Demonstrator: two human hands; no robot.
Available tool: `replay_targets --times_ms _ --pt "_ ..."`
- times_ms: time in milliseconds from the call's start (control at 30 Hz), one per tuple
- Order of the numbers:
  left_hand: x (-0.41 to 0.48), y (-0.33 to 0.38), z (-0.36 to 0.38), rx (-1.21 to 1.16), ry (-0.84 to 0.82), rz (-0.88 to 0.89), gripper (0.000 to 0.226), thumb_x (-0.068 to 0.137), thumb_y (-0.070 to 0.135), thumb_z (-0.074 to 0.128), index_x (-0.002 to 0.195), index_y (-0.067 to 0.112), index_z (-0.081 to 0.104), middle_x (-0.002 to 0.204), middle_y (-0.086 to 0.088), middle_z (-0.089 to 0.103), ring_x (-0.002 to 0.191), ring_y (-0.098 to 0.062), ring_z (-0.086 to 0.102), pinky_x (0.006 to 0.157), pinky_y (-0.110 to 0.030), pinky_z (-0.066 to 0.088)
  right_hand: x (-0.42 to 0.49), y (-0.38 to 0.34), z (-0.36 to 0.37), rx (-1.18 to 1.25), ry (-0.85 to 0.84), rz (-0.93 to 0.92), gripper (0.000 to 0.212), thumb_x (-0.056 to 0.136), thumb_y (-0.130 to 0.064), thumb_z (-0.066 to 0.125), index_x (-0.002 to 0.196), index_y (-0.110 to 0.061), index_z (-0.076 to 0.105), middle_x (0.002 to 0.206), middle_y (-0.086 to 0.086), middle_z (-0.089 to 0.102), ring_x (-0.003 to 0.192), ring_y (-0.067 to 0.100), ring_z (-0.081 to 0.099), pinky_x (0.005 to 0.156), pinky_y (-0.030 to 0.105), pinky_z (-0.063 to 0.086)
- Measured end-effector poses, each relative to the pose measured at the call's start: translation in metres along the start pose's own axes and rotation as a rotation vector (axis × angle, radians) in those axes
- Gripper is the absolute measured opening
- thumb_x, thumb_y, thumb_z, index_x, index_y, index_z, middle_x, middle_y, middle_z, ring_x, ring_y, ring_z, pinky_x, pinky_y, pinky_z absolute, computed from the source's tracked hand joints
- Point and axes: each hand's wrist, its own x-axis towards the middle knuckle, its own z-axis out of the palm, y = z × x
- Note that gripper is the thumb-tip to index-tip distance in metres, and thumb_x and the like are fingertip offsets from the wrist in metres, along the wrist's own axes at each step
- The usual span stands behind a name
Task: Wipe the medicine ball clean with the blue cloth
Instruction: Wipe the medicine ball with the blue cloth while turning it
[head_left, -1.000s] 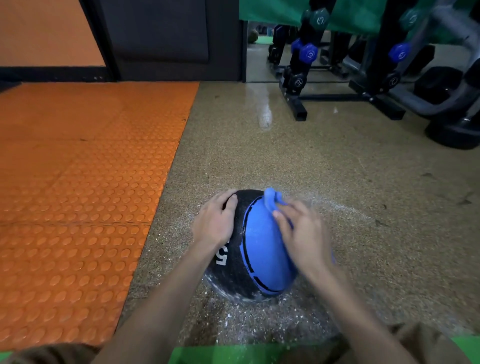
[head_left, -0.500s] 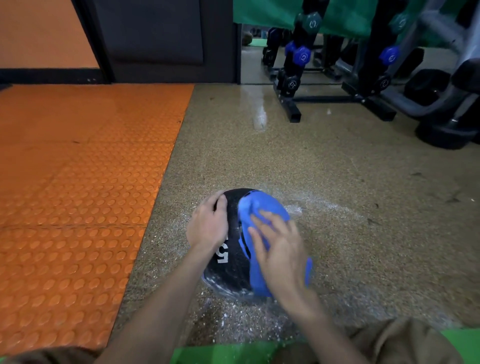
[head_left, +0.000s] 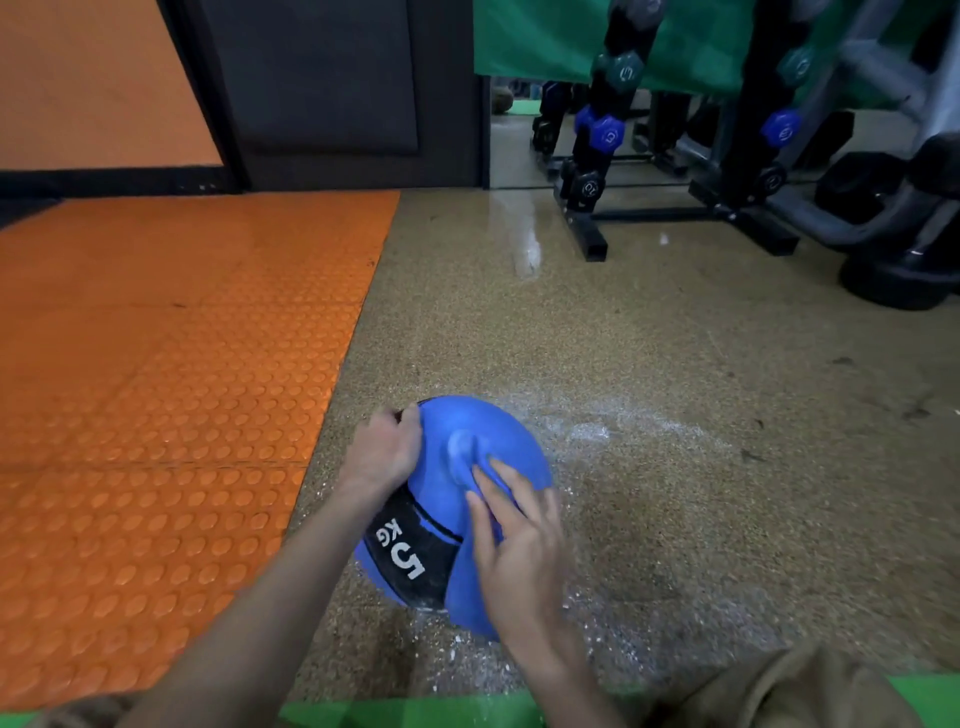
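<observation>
Here, medicine ball (head_left: 410, 545) marked "5 KG", right hand (head_left: 519, 561) pressing blue cloth (head_left: 462, 457)

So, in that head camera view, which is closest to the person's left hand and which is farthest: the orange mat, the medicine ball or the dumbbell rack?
1. medicine ball: right under the left hand, which grips its top edge.
2. orange mat: on the floor just to the hand's left.
3. dumbbell rack: far ahead and to the right.
</observation>
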Motion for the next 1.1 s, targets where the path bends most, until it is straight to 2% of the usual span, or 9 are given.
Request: replay_targets --times_ms 67,167,233,433,600,700,833,1000,1100 --pt "-0.007 0.004 0.008 0.087 0.055 0.024 0.06 0.09 0.055 0.028 0.139 0.025 0.043 0.147 -0.009 0.038 0.134 -0.035 0.034 0.111 -0.049 0.026 0.0 0.01 0.002 0.02 0.026 0.042 0.034 0.087 -0.036 0.047 0.105 -0.019 0.071 0.11 -0.003 0.067 0.09 0.016 0.05 0.079 0.02 0.039" --pt "-0.015 -0.007 0.011 0.115 0.18 0.062 0.05 0.097 0.045 0.026 0.142 0.027 0.038 0.15 -0.004 0.034 0.137 -0.032 0.031 0.11 -0.053 0.025 0.011 0.03 0.003 0.154 0.054 0.493 0.028 0.091 -0.028 0.053 0.107 -0.013 0.069 0.114 0.003 0.065 0.101 0.024 0.058 0.076 0.021 0.036" --pt "-0.013 -0.013 0.012 0.101 0.211 0.065 0.051 0.096 0.043 0.025 0.142 0.025 0.039 0.15 -0.004 0.036 0.136 -0.032 0.032 0.11 -0.053 0.026 0.017 0.034 0.006 0.146 0.026 0.634 0.025 0.092 -0.022 0.053 0.109 -0.013 0.069 0.116 0.002 0.063 0.104 0.026 0.059 0.073 0.022 0.035" --pt "-0.012 -0.022 0.009 0.045 0.236 0.051 0.046 0.097 0.041 0.026 0.137 0.027 0.044 0.146 -0.003 0.042 0.133 -0.033 0.036 0.108 -0.052 0.028 0.018 -0.008 0.009 -0.112 -0.068 -0.106 0.041 0.092 -0.044 0.038 0.101 -0.021 0.072 0.105 -0.006 0.068 0.082 0.019 0.057 0.071 0.024 0.045" --pt "-0.02 -0.029 0.012 0.028 0.263 0.043 0.048 0.098 0.042 0.024 0.14 0.027 0.041 0.148 0.0 0.038 0.135 -0.031 0.034 0.108 -0.053 0.027 0.068 0.027 0.006 0.028 -0.237 0.462 0.028 0.092 -0.032 0.051 0.111 -0.019 0.067 0.116 0.0 0.063 0.099 0.026 0.059 0.072 0.026 0.038" --pt "-0.021 -0.025 0.014 0.043 0.275 0.052 0.049 0.098 0.041 0.024 0.14 0.025 0.041 0.148 -0.001 0.039 0.136 -0.03 0.033 0.109 -0.052 0.026 0.065 0.004 0.005 -0.137 -0.256 0.295 0.029 0.093 -0.033 0.049 0.113 -0.021 0.066 0.121 -0.004 0.06 0.102 0.026 0.056 0.079 0.029 0.042" --pt "-0.016 -0.029 0.013 0.03 0.253 0.102 0.046 0.098 0.038 0.027 0.139 0.025 0.044 0.148 0.0 0.04 0.137 -0.026 0.034 0.111 -0.048 0.026 0.034 -0.016 0.004 -0.145 -0.168 -0.044 0.035 0.086 -0.038 0.045 0.099 -0.021 0.072 0.104 -0.006 0.067 0.083 0.026 0.062 0.063 0.029 0.051" --pt "-0.026 -0.033 0.018 0.048 0.28 0.138 0.045 0.1 0.036 0.028 0.142 0.028 0.039 0.151 0.004 0.034 0.14 -0.021 0.027 0.114 -0.042 0.02 0.064 0.033 0.001 -0.109 -0.247 0.374 0.03 0.093 -0.033 0.05 0.113 -0.018 0.066 0.123 -0.004 0.059 0.102 0.026 0.056 0.077 0.03 0.041" --pt "-0.03 -0.03 0.021 0.075 0.289 0.165 0.05 0.098 0.041 0.021 0.142 0.029 0.038 0.152 0.004 0.033 0.14 -0.021 0.027 0.114 -0.042 0.02 0.053 0.02 -0.004 -0.176 -0.217 0.307 0.029 0.093 -0.03 0.051 0.114 -0.018 0.066 0.12 -0.004 0.06 0.102 0.026 0.055 0.078 0.028 0.038"
